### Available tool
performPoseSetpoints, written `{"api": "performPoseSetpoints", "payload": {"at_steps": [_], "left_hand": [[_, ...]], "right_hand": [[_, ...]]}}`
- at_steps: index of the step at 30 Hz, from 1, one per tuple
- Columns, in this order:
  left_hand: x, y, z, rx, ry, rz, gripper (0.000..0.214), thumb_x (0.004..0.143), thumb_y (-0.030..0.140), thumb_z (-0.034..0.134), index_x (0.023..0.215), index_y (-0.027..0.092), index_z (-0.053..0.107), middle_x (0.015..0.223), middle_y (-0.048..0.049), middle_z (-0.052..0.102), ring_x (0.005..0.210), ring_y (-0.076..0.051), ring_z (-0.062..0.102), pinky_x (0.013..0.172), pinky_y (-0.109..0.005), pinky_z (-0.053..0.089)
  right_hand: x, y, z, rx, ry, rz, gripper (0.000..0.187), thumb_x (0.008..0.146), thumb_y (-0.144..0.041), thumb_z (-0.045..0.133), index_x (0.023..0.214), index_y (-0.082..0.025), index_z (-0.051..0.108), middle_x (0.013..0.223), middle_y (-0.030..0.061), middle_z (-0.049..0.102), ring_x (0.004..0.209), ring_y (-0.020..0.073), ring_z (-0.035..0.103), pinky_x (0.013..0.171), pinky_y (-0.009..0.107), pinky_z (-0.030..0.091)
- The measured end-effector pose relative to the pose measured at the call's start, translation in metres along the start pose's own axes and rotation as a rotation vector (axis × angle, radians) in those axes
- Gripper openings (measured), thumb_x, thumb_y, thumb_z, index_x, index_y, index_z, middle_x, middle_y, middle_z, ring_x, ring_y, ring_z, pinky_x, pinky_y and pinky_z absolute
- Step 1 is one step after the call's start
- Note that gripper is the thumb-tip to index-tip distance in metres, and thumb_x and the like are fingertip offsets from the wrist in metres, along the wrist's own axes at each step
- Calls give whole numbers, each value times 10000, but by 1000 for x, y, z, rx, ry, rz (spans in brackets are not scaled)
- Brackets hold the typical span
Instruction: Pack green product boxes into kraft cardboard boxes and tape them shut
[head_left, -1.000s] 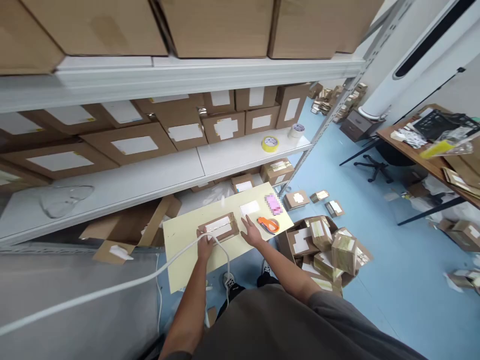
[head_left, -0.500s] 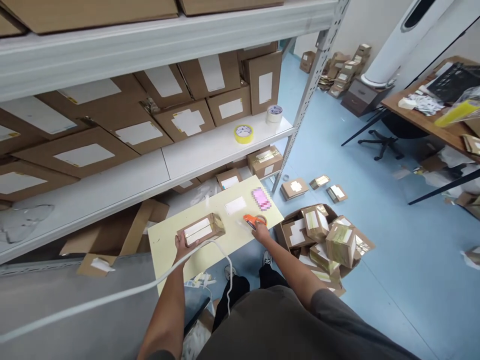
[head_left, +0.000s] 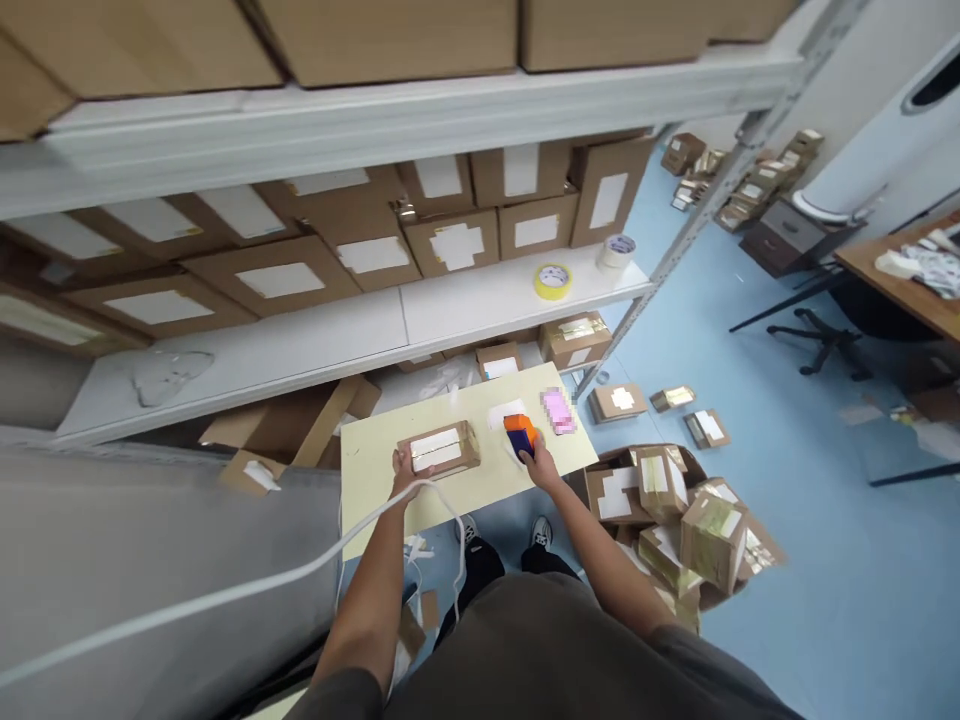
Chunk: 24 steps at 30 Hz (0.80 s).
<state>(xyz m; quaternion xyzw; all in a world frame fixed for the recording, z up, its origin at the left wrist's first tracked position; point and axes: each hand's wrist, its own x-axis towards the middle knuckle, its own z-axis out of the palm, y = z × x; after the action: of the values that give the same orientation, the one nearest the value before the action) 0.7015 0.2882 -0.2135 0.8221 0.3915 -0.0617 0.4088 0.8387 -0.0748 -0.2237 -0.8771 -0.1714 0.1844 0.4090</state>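
Note:
A small brown parcel [head_left: 441, 449] with a white label lies on a pale yellow board [head_left: 375, 490]. My left hand [head_left: 406, 468] grips the parcel's near left end. My right hand [head_left: 538, 462] is closed round an orange tape dispenser [head_left: 520, 433], lifted just above the board, right of the parcel. A white label sheet [head_left: 501, 413] lies behind the dispenser, and a pink object [head_left: 559, 410] sits near the board's far right corner.
A metal shelf rack [head_left: 480, 310] with labelled cartons stands behind the board; two tape rolls [head_left: 553, 281] rest on its shelf. A pile of small taped parcels [head_left: 675, 505] lies on the blue floor at right. A white cable [head_left: 225, 595] runs across the left. A desk [head_left: 900, 285] and chair stand far right.
My right hand went from flat on the board to the orange tape dispenser, closed on it and lifted it toward the parcel. My left hand stayed on the parcel.

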Motion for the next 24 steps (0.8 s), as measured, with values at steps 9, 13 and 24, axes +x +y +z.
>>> {"api": "performPoseSetpoints", "payload": {"at_steps": [9, 13, 24], "left_hand": [[-1, -16, 8, -123, -14, 94, 1115, 715, 513, 919, 1684, 248, 436, 1847, -196, 206, 1641, -483, 353, 1319, -618, 344], [-7, -22, 7, -193, -46, 190, 1020, 750, 387, 896, 1671, 232, 486, 1845, -192, 225, 1653, -457, 340, 1323, -567, 360], [-35, 1, -20, -681, -33, 57, 679, 982, 688, 602, 1322, 129, 784, 1308, -185, 794, 1273, -360, 713, 1062, -460, 582]], "right_hand": [[45, -157, 42, -21, -334, -174, 407, 913, -631, 760, 915, -225, 739, 852, 34, 774, 821, 246, 720, 748, 312, 533], [69, -174, 49, -95, -465, -222, 356, 898, -592, 780, 926, -237, 778, 921, 30, 806, 909, 268, 741, 832, 342, 564], [60, -159, 48, -59, -515, -214, 451, 916, -628, 723, 1068, -210, 798, 1076, 67, 792, 1002, 279, 720, 923, 390, 574]]}}
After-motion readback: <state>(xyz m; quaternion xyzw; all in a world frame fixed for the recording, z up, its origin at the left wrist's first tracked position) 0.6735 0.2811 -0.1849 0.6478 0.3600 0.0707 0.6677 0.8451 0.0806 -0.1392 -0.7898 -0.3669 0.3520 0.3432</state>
